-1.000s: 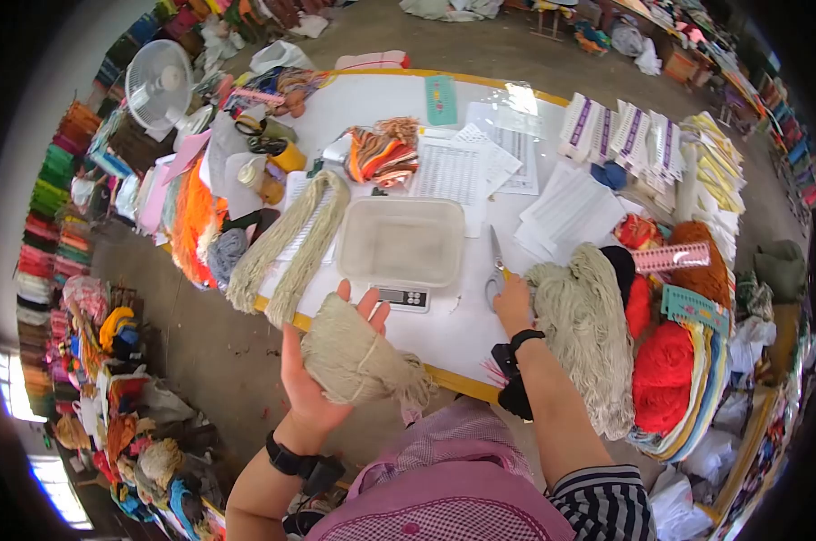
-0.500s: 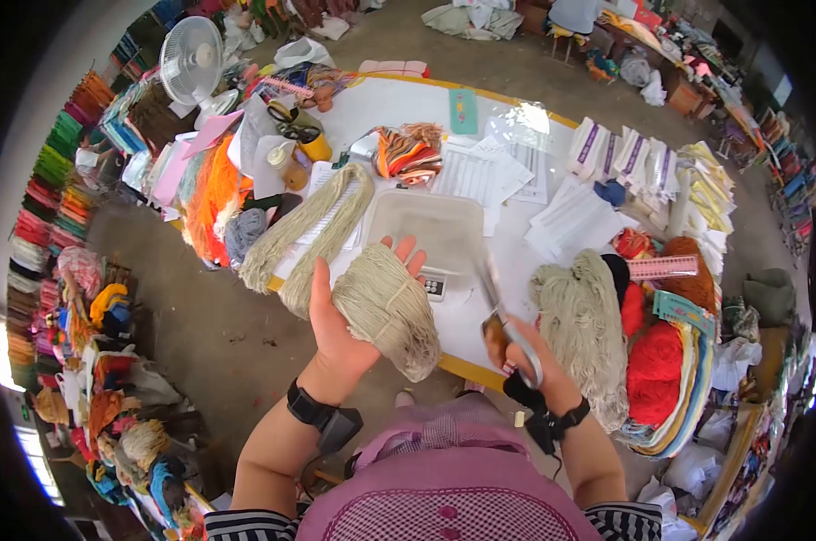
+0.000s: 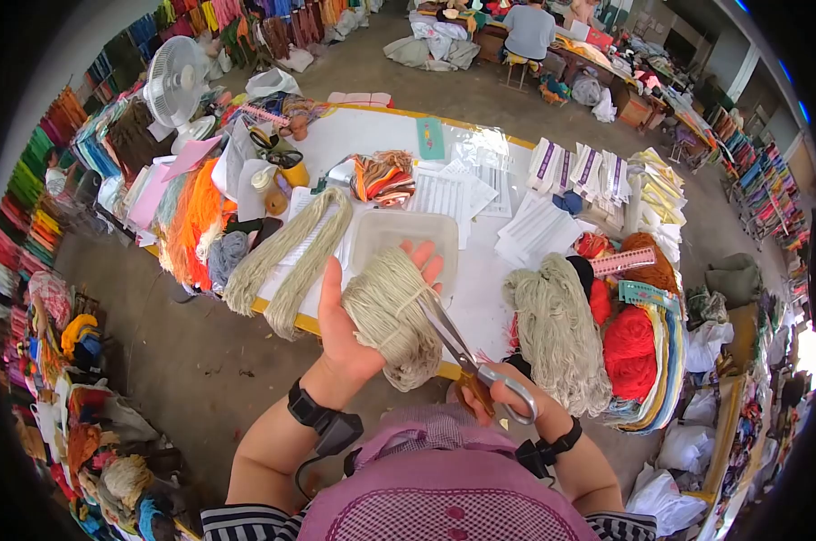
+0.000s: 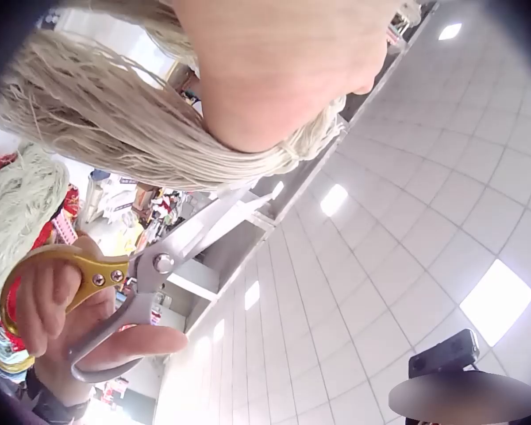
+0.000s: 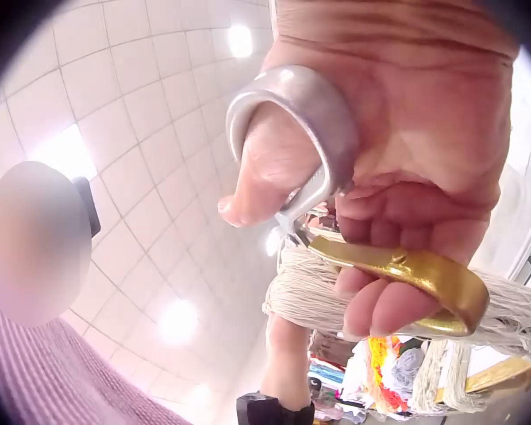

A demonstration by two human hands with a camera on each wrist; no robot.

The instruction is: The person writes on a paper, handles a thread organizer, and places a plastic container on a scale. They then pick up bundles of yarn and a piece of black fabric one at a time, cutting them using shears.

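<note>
A pale beige yarn skein [image 3: 390, 316] with a tie round its middle lies across my left hand [image 3: 347, 347]. The palm faces up, thumb apart, and straight fingertips show beyond the skein. My right hand [image 3: 541, 406] grips large scissors [image 3: 460, 350], thumb through the silver loop and fingers through the gold loop [image 5: 451, 288]. In the left wrist view the handles are spread, and the blades [image 4: 199, 226] reach up to the skein's edge. Behind the skein, a clear plastic tub [image 3: 444, 233] is partly hidden on the white table [image 3: 480, 316].
Left on the table is a long looped beige skein [image 3: 313, 243]; right are a large pale skein [image 3: 556, 334] and red yarn [image 3: 630, 352]. Printed sheets [image 3: 538, 230], a multicoloured yarn bundle [image 3: 381, 176] and a fan [image 3: 175, 81] stand farther back. A person [image 3: 527, 32] sits beyond.
My right hand has picked the scissors up from the table and brought them left, with the blades now at the skein. My left hand still carries the skein, moved slightly to the right.
</note>
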